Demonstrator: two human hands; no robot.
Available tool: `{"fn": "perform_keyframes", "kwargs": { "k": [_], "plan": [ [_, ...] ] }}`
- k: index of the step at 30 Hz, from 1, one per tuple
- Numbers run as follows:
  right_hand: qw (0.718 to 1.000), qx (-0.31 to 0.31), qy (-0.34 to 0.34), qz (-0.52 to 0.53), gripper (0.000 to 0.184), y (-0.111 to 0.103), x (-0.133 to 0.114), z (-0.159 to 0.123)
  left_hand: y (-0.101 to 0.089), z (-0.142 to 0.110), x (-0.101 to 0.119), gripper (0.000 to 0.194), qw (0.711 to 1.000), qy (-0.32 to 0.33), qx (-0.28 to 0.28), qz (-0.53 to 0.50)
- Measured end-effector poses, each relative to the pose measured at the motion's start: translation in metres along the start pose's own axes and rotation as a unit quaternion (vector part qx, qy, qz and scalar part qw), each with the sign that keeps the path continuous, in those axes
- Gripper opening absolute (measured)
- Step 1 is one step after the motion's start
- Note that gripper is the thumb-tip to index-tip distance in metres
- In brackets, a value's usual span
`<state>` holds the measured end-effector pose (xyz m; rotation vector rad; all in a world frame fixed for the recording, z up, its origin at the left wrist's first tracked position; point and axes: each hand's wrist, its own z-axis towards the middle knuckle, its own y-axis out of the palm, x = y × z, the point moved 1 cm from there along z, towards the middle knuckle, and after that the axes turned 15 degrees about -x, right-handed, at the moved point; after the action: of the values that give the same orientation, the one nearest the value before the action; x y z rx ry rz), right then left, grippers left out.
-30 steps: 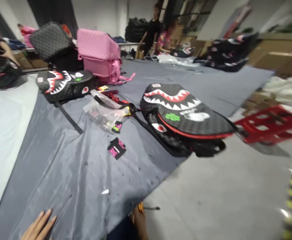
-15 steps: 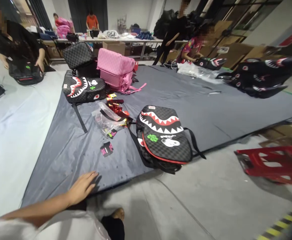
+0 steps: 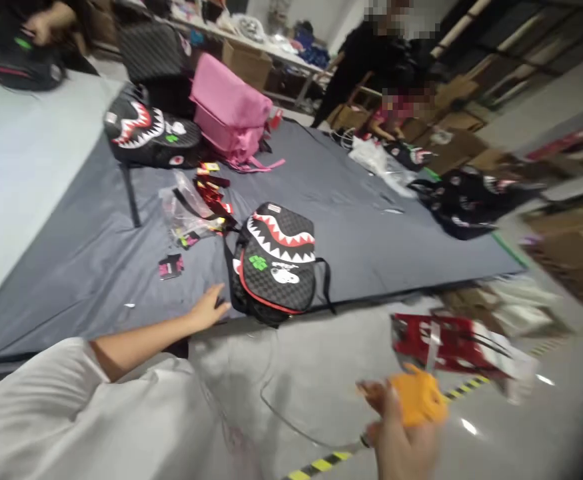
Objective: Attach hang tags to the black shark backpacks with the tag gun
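Touching a black bag [image 3: 18,60] at the far left, a co-worker's hand [image 3: 38,28] showed above a pale worktop [image 3: 16,193]. On the adjoining grey-covered worktop [image 3: 371,230], a shark-mouthed bag [image 3: 156,137] lay behind a black-and-pink card [image 3: 171,267] and a clear plastic bag [image 3: 174,210]. The person's left hand [image 3: 208,312] was at the near edge, its fingers slightly apart and holding nothing; whether they touched the checked backpack [image 3: 284,257] just beside them, could not be told. A pink bag [image 3: 231,110] stood farther back. The checked backpack lay front up at the near edge, a strap out on its right. Over the floor [image 3: 331,373], the blurred right hand [image 3: 406,433] had its fingers clamped around an orange tool [image 3: 418,398], well apart from the backpack. Dark bags [image 3: 471,203] lay heaped at the far right.
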<state>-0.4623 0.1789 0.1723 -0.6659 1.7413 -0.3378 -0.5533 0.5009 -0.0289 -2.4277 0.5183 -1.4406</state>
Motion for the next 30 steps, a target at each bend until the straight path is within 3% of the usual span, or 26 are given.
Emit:
{"fn": "perform_keyframes", "kwargs": {
  "k": [3, 6, 9, 12, 15, 17, 18, 21, 23, 25, 27, 28, 30],
  "plan": [
    [0.998, 0.023, 0.002, -0.056, 0.048, -0.016, -0.023, 0.042, 0.007, 0.059, 0.038, 0.081, 0.994, 0.082, -0.011, 0.072],
    [0.999, 0.007, -0.034, -0.015, 0.043, -0.045, -0.045, 0.084, 0.035, 0.108, 0.084, 0.107, 0.959, 0.184, -0.101, 0.19],
    [0.999, -0.016, -0.017, 0.041, 0.041, -0.083, -0.04, 0.116, 0.068, 0.145, 0.109, 0.117, 0.935, 0.164, -0.153, 0.276],
    [0.995, -0.05, 0.071, 0.053, 0.052, -0.11, 0.011, 0.145, 0.089, 0.171, 0.102, 0.082, 0.928, 0.132, -0.155, 0.313],
    [0.979, -0.102, 0.163, 0.068, 0.064, -0.125, 0.092, 0.181, 0.098, 0.191, 0.098, 0.05, 0.926, 0.119, -0.168, 0.318],
    [0.964, -0.141, 0.207, 0.089, 0.069, -0.136, 0.147, 0.212, 0.1, 0.205, 0.121, 0.039, 0.925, 0.091, -0.178, 0.324],
    [0.957, -0.164, 0.221, 0.094, 0.069, -0.143, 0.17, 0.229, 0.099, 0.214, 0.142, 0.036, 0.928, 0.075, -0.171, 0.322],
    [0.945, -0.212, 0.231, 0.094, 0.068, -0.164, 0.214, 0.286, 0.084, 0.245, 0.238, 0.029, 0.959, 0.054, -0.091, 0.261],
    [0.946, -0.214, 0.214, 0.113, 0.069, -0.177, 0.222, 0.324, 0.065, 0.263, 0.305, 0.018, 0.983, 0.079, -0.01, 0.167],
    [0.95, -0.209, 0.18, 0.146, 0.072, -0.188, 0.217, 0.36, 0.046, 0.269, 0.35, 0.03, 0.991, 0.076, 0.099, 0.046],
    [0.959, -0.207, 0.12, 0.153, 0.071, -0.194, 0.204, 0.393, 0.033, 0.269, 0.358, 0.044, 0.968, 0.056, 0.222, -0.102],
    [0.963, -0.208, 0.083, 0.147, 0.069, -0.195, 0.197, 0.407, 0.032, 0.268, 0.348, 0.049, 0.944, 0.054, 0.279, -0.166],
    [0.967, -0.221, 0.02, 0.122, 0.062, -0.194, 0.186, 0.429, 0.042, 0.267, 0.313, 0.061, 0.931, -0.004, 0.303, -0.202]
  ]
}}
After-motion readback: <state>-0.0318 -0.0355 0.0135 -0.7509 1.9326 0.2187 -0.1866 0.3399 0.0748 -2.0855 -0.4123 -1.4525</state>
